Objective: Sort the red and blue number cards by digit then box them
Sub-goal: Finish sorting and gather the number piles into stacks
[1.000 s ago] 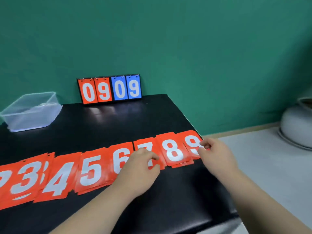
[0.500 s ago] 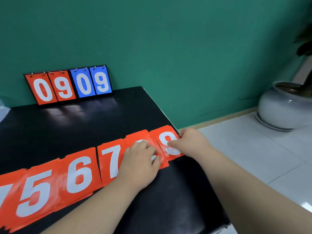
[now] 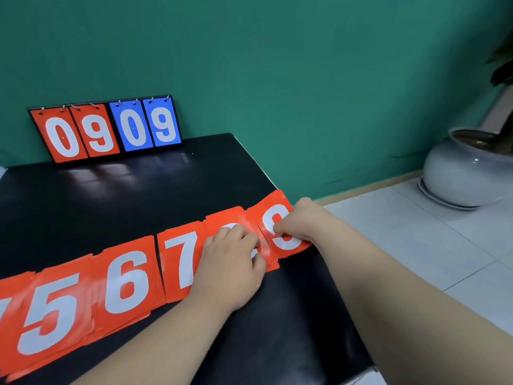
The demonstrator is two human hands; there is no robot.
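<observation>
Red number cards lie in a row along the black table [image 3: 166, 190]: the 5 pile [image 3: 47, 315], the 6 pile [image 3: 127, 282], the 7 pile [image 3: 177, 259], the 8 pile [image 3: 224, 218] and the 9 pile [image 3: 274, 212] at the table's right edge. My left hand [image 3: 233, 265] rests on the 8 pile with bent fingers, fingertips pressing down, and hides most of the digit. My right hand [image 3: 302, 223] pinches the 9 pile from its right side, thumb on the white digit. No loose blue cards are in view.
A flip scoreboard [image 3: 105, 129] showing red 0 9 and blue 0 9 leans against the green wall at the back. The table ends just right of the 9 pile. A grey plant pot [image 3: 466, 173] stands on the tiled floor to the right.
The view has swung right, so the lower digits and the plastic box left the frame. My left hand slid from the 7 to the 8 pile. My right hand closed over the 9 pile.
</observation>
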